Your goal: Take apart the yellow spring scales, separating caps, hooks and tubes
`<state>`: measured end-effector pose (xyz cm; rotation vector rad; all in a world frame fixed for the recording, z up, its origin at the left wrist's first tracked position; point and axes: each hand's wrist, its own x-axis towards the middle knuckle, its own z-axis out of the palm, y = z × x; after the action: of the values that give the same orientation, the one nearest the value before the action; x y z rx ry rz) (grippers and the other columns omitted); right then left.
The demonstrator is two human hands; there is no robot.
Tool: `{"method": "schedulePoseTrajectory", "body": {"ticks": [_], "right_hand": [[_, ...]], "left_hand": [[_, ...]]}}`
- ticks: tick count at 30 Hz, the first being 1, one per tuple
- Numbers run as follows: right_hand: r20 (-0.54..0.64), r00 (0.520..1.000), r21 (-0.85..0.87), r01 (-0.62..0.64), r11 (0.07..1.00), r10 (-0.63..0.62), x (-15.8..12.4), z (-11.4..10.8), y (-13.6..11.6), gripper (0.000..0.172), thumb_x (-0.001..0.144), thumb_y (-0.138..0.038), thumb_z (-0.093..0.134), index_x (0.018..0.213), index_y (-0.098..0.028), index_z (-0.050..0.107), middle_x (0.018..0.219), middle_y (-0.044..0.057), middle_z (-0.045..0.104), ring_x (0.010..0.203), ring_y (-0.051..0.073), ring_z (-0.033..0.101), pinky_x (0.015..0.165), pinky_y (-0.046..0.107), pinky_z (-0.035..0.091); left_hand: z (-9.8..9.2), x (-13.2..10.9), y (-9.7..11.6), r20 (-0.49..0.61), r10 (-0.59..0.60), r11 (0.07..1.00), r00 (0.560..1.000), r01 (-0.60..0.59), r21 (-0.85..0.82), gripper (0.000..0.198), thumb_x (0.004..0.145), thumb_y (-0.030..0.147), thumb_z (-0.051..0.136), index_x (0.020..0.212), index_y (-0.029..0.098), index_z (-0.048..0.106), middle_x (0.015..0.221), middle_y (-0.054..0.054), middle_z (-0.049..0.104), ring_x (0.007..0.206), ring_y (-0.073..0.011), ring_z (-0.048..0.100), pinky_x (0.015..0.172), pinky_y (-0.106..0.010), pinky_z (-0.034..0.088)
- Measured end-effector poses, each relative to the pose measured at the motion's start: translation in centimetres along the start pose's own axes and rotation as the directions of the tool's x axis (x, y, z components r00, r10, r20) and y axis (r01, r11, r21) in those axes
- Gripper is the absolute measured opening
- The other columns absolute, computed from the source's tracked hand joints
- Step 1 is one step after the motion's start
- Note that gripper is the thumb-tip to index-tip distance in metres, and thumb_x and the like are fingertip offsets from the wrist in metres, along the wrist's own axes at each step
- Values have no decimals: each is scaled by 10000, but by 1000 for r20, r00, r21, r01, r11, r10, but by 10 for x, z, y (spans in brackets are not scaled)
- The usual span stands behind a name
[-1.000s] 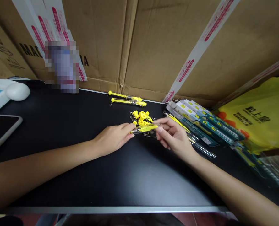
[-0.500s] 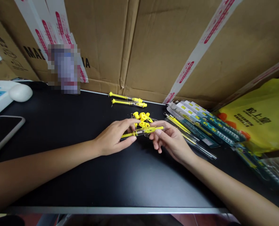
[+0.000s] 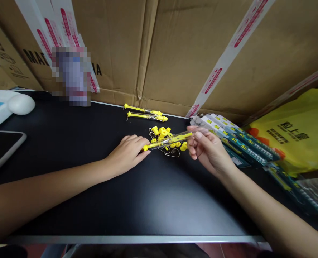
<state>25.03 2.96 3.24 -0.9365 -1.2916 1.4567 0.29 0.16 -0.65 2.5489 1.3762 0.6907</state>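
Observation:
Between my hands is a tubular spring scale (image 3: 168,140), a clear tube with yellow parts and a metal spring inside. My left hand (image 3: 130,150) pinches its yellow-capped end. My right hand (image 3: 210,148) grips the clear far end, which is tilted slightly up to the right. Beneath and behind it lies a pile of yellow end caps (image 3: 163,132). Wire hooks (image 3: 172,153) lie among these caps. Two similar spring scales (image 3: 145,116) rest side by side farther back, near the cardboard.
Printed packages (image 3: 236,138) are stacked at the right beside a yellow bag (image 3: 290,132). A phone (image 3: 3,150) and a white device (image 3: 11,105) lie at the left. A cardboard box (image 3: 202,43) walls off the table's back.
My right hand has moved right and up along the tube. My left hand has shifted slightly left to the capped end, so more of the spring scale shows between the hands.

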Motion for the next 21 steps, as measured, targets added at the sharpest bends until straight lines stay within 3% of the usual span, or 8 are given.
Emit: {"method": "schedulePoseTrajectory", "body": {"ticks": [7,13,21], "right_hand": [[-31,999,-10,22,1000,-22,5,-4,-1,290,756,-369,684,998,-224,617,642,-40,528,462,68,480,347,164,387],[-14,1000,-23,3,1000,-4,3,-1,3,308,761,-380,675,1013,-217,605,642,-42,526,467,69,483,354,167,395],[-30,998,-15,57,998,-57,6,-6,0,295,765,-387,671,1008,-227,619,658,-44,511,465,65,477,352,169,394]], "left_hand": [[-2,0,3,-8,-18,999,1000,18,-36,71,848,185,478,916,180,496,903,1,558,858,-164,505,810,-328,370],[-3,1,3,-3,-3,1000,1000,3,-23,142,880,323,509,932,191,521,910,2,565,854,-171,505,807,-338,357],[-3,0,1,-28,13,1000,1000,-13,-14,157,926,308,451,893,193,552,868,5,575,814,-160,506,790,-322,347]]}}
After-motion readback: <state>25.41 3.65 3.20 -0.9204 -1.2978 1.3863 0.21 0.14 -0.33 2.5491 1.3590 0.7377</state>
